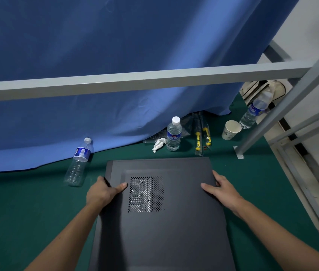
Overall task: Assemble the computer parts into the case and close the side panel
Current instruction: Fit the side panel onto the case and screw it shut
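The flat dark grey metal side panel with its perforated vent patch lies on top of the case on the green-covered desk, with the left hand clamped over its left edge and the right hand clamped over its right edge, thumbs flat on top. I'd guess it isn't locked in, so uneven pushing could skew it and the tabs miss. The empty clear plastic bottle leaning just left of the panel could get knocked over.

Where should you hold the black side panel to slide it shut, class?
Take the side panel by its two long edges, one grip from each side, as the left hand and right hand do: it lies flat and wide, with no handle showing.
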`<action>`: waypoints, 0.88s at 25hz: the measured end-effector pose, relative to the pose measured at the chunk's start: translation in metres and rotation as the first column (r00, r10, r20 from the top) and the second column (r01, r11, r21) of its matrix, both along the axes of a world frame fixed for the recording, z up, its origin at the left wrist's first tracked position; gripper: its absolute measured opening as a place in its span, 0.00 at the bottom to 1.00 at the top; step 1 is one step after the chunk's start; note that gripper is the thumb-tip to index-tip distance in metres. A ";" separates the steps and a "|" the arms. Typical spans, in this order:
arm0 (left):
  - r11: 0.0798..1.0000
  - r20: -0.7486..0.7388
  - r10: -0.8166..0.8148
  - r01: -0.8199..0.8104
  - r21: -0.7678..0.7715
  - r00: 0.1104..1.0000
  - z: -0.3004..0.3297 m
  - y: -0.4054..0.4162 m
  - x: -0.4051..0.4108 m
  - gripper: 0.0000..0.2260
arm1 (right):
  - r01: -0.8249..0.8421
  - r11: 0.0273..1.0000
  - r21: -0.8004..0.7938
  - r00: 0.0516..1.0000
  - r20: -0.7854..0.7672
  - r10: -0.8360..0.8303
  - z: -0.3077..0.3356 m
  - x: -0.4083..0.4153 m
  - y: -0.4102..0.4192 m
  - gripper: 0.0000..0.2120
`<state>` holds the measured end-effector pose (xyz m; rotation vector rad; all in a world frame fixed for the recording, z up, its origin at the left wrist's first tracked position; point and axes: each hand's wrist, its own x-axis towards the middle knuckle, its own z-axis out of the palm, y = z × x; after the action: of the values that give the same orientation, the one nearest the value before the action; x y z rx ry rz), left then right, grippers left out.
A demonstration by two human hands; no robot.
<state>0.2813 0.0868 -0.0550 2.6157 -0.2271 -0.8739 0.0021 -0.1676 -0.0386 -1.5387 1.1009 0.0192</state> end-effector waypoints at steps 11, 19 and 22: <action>0.988 -0.250 0.119 -0.139 -0.066 0.961 -0.008 0.072 -0.062 0.39 | 0.313 0.918 0.243 0.944 0.025 -0.329 -0.034 -0.089 0.107 0.41; 0.985 -0.262 0.141 -0.163 -0.065 0.955 -0.003 0.073 -0.075 0.41 | 0.254 0.883 0.394 0.946 0.088 -0.312 -0.034 -0.107 0.102 0.57; 0.985 -0.329 0.146 -0.167 -0.037 0.933 -0.004 0.086 -0.087 0.46 | 0.275 0.891 0.361 0.938 0.102 -0.331 -0.038 -0.111 0.112 0.53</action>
<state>0.1946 0.1726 -0.0592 2.3459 0.0420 -1.1998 -0.1084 -0.0553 -0.0766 -1.0275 1.1309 -0.1212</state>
